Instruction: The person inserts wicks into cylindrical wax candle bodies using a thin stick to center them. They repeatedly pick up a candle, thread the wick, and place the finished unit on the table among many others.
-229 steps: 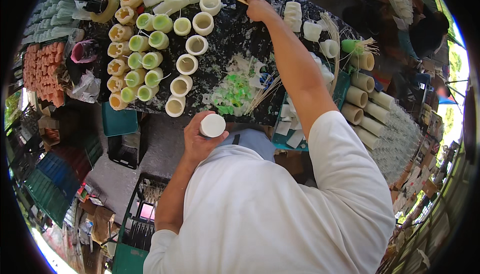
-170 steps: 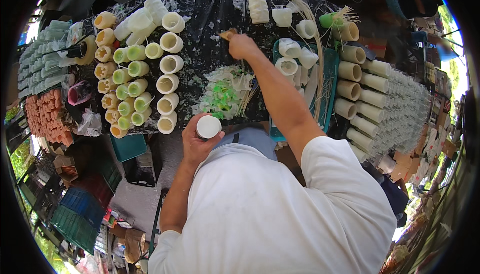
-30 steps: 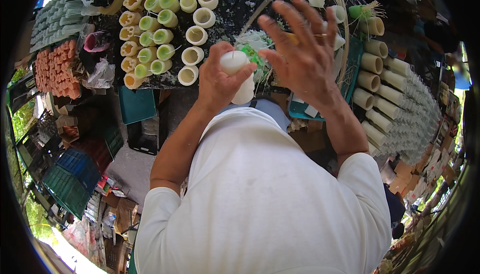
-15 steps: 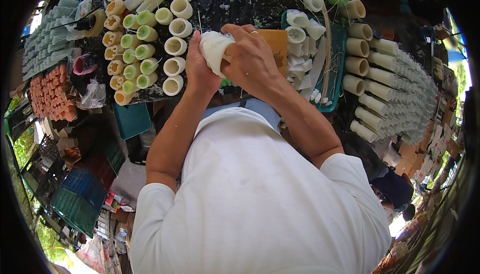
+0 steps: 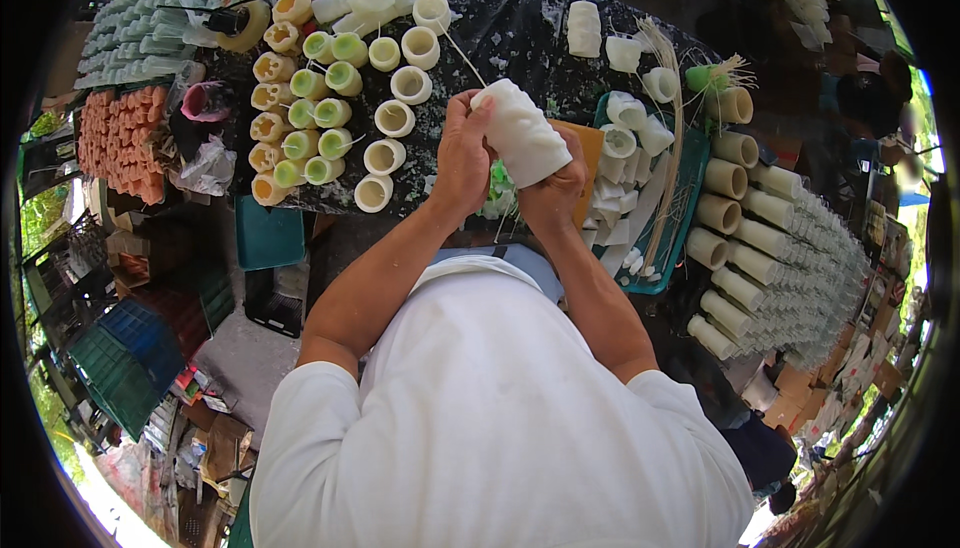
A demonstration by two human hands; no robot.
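Both my hands hold a white cylindrical candle (image 5: 522, 134), tilted on its side above the black table (image 5: 520, 23). My left hand (image 5: 464, 153) grips its upper left end, where a thin pale wick stick (image 5: 462, 56) sticks out toward the far left. My right hand (image 5: 558, 188) supports the candle from below and the right. A small heap of green pieces (image 5: 500, 188) lies on the table just under my hands, mostly hidden.
Rows of hollow cream and green candle shells (image 5: 330, 113) stand on the table's left half. A teal tray (image 5: 680, 198) with white candles and long sticks lies at right, next to cream cylinders (image 5: 735, 218). Orange items (image 5: 120, 138) and crates (image 5: 110, 358) sit at left.
Over the earlier frames my right hand reached far across the table and came back; now both hands hold the white candle, turned onto its side, with a wick stick at its end.
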